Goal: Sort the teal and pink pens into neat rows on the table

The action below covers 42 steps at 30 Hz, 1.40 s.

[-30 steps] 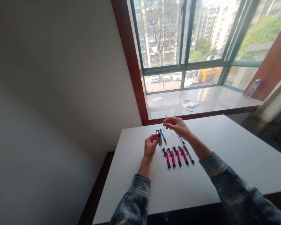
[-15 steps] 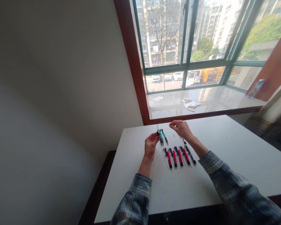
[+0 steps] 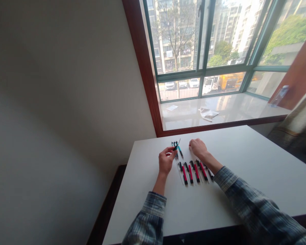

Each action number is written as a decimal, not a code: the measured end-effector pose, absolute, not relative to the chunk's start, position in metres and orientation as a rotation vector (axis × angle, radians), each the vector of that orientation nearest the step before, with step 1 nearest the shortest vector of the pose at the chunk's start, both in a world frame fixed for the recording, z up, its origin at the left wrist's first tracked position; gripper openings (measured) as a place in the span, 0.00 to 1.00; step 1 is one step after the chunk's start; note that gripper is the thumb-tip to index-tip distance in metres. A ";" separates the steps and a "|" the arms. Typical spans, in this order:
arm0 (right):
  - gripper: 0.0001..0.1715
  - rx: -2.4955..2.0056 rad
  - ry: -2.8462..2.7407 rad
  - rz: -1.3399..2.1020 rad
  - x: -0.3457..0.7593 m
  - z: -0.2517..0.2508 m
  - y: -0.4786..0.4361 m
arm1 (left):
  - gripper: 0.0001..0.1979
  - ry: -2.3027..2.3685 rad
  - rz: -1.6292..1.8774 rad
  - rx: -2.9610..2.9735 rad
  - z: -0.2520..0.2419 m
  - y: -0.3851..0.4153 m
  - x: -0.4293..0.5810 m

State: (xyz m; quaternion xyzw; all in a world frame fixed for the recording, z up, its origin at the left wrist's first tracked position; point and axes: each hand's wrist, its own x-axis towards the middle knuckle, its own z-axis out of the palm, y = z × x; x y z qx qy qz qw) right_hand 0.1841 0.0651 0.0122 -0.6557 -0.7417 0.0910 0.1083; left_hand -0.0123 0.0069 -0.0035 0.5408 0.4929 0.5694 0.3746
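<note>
My left hand [image 3: 165, 162] pinches a black pen grip section [image 3: 175, 148] between thumb and fingertips, with a thin refill [image 3: 179, 142] sticking up out of it. Assembled teal pens [image 3: 180, 151] lie just behind and beside those fingers. Low over the table, to the right of the pens, my right hand [image 3: 199, 148] has its fingers drawn together; whatever they hold is hidden or too small to see. Between my forearms are rows of pen parts: red barrels [image 3: 190, 174], black grip sections [image 3: 186, 167] and thin refills. The right forearm covers some parts at the right end.
All of this lies on a white table [image 3: 145, 204]. A plain wall [image 3: 91, 102] rises to the left. Behind the table is a window sill [image 3: 183, 119] with a crumpled white cloth [image 3: 208, 114] and a clear bottle [image 3: 279, 96]. A curtain [image 3: 290, 126] hangs at the right.
My right hand has come down to the table, where a tiny light piece lay before. In my left hand the grip section and refill have tilted to the right.
</note>
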 end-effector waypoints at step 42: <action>0.21 -0.807 -1.090 1.241 0.204 0.001 0.051 | 0.09 1.414 1.379 1.747 -0.001 0.000 -0.008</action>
